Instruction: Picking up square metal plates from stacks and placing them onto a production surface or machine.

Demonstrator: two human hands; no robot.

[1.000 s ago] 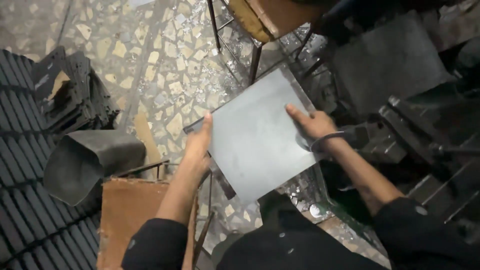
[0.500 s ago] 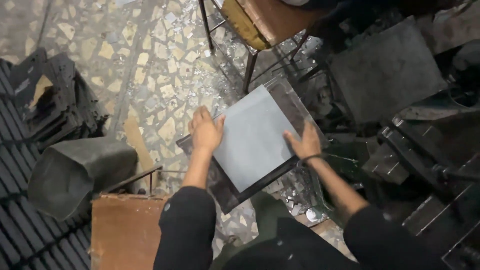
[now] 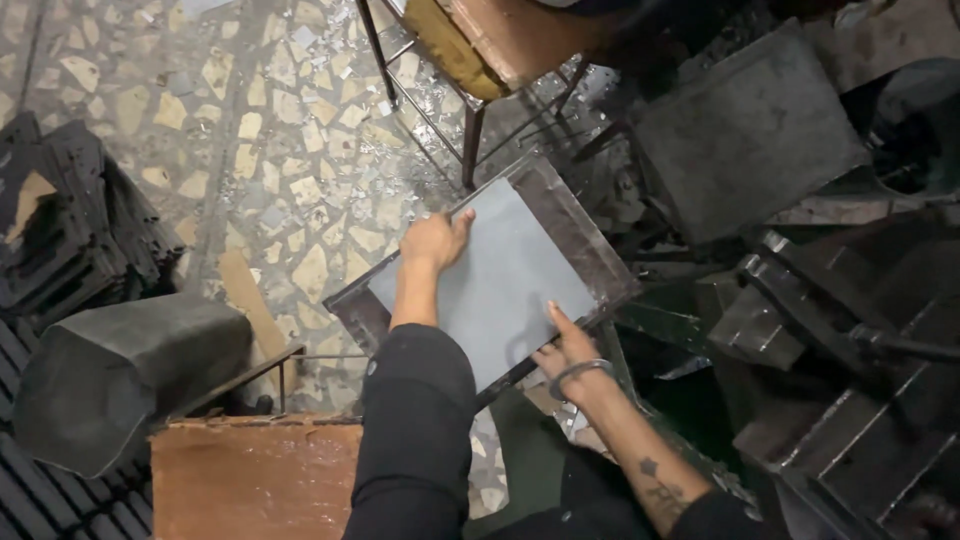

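A workshop floor of broken-stone terrazzo (image 3: 250,170) fills the view, littered with shiny metal scraps, and dark machinery (image 3: 840,360) crowds the right side. In the middle, a grey metal sheet (image 3: 495,280) lies flat on a dark metal plate (image 3: 575,235), the plate's edges showing as a border around it.

The left hand (image 3: 435,240) is on the sheet's upper left edge, fingers curled over that edge with the thumb stretched along the top of the sheet. The right hand (image 3: 570,350), a metal bangle (image 3: 580,370) round its wrist, sits at the sheet's lower right edge, one finger extended and pressed onto the surface; the other fingers are tucked under, and I cannot tell how firmly they grip.

Beyond the plate stands a stool with a brown seat (image 3: 510,35) on thin metal legs. Far left, a stack of black pieces (image 3: 60,230) rests on the floor. Lower left, a dark bent-metal container (image 3: 120,380) lies on its side, and just beside it sits a rusty brown surface (image 3: 255,480). Upper right, a dark square slab (image 3: 745,135) lies tilted among the machine parts.
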